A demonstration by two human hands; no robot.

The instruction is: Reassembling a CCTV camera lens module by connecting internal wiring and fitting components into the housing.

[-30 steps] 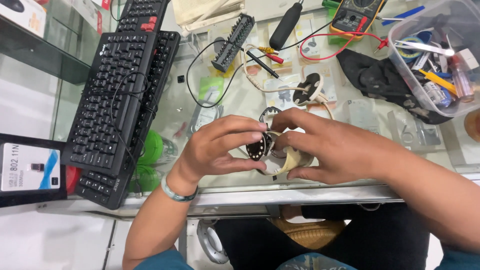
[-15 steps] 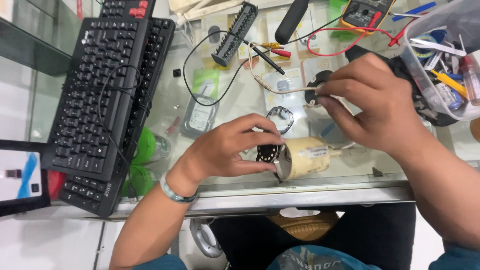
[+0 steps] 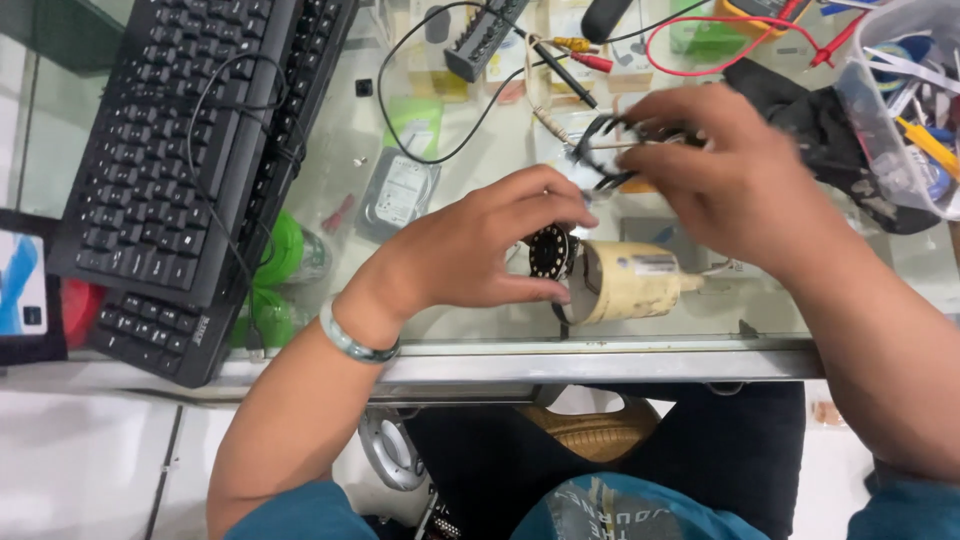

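Note:
My left hand (image 3: pixel 470 250) grips a round black circuit board (image 3: pixel 547 252) at the open end of a cream cylindrical camera housing (image 3: pixel 625 280), which lies on its side on the glass table (image 3: pixel 470 160). Above and to the right, my right hand (image 3: pixel 730 180) is blurred with motion and holds a small black ring-shaped part with wires (image 3: pixel 605 150) between thumb and fingers. A pale bracelet (image 3: pixel 350 340) sits on my left wrist.
Two black keyboards (image 3: pixel 170 150) lie stacked at the left with a cable over them. A black terminal strip (image 3: pixel 485 40), probes with red leads (image 3: pixel 700 30), a hard drive (image 3: pixel 398 195) under the glass and a clear bin of tools (image 3: pixel 900 110) crowd the back and right.
My right hand left the camera housing, reached to the back right, picked up the small black wired part and is now bringing it back toward the housing. The left hand stayed on the circuit board.

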